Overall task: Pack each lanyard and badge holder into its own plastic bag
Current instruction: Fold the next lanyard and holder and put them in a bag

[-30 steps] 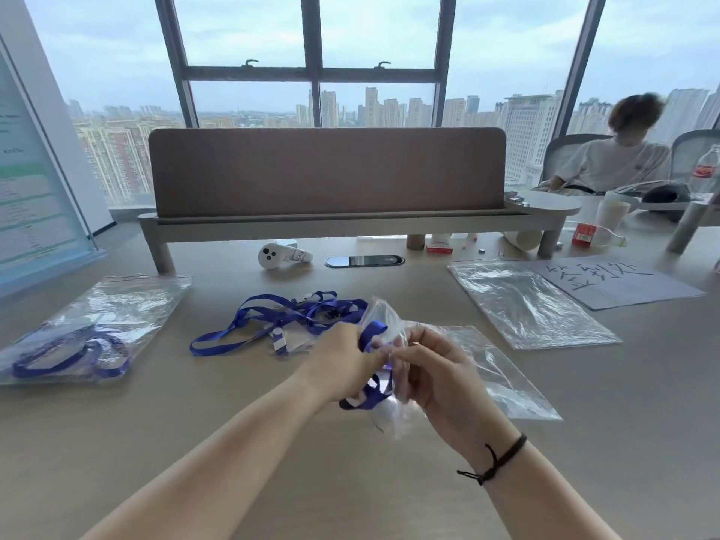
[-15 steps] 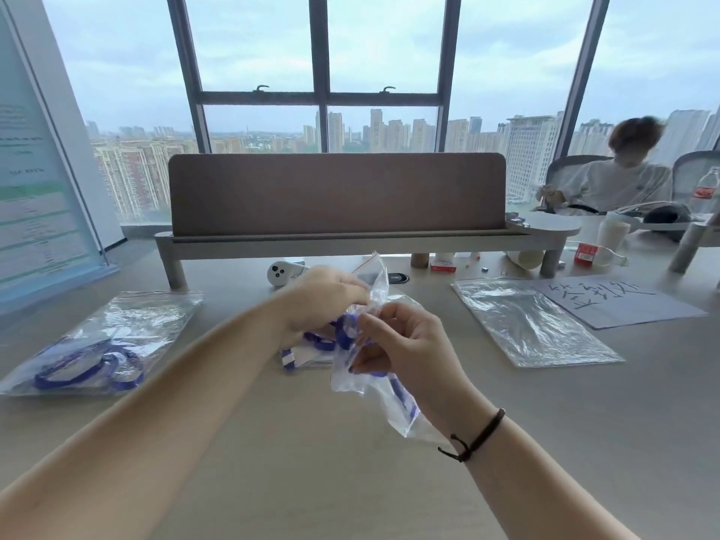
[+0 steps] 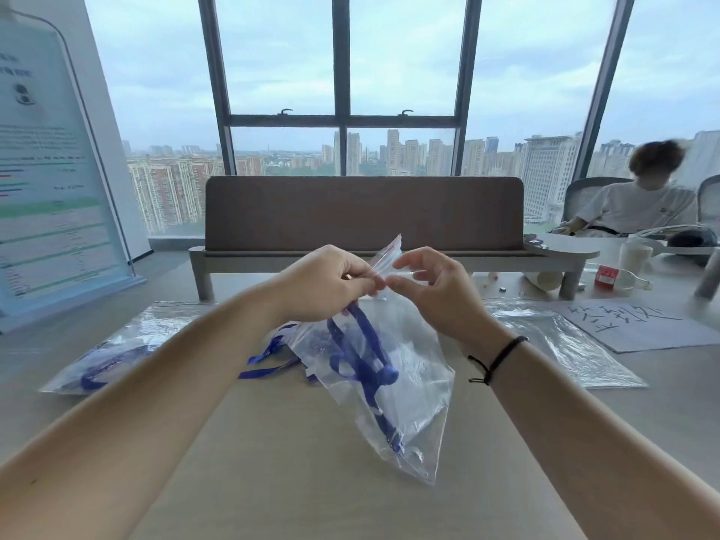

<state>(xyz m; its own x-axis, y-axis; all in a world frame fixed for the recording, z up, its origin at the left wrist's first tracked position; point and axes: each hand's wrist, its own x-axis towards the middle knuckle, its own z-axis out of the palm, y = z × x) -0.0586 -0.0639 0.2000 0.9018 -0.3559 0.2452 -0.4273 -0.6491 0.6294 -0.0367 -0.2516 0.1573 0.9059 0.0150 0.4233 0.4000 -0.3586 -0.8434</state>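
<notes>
Where the head camera looks down: both hands hold one plastic bag point(image 3: 405, 387) up above the table point(image 3: 311, 481).
Left hand point(image 3: 323, 284): fingers pinch the bag's mouth.
Right hand point(image 3: 436, 290): thumb and forefinger pinch the same rim, other fingers loosely curled.
Lanyard point(image 3: 362, 360): blue, inside the bag.
Loose lanyards point(image 3: 269, 356): on the table behind.
Packed bag point(image 3: 117, 356): far left.
Empty bags point(image 3: 561, 344): right.

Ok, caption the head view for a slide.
Both hands pinch the clear plastic zip bag mouth, blue fabric lanyard inside.
</notes>
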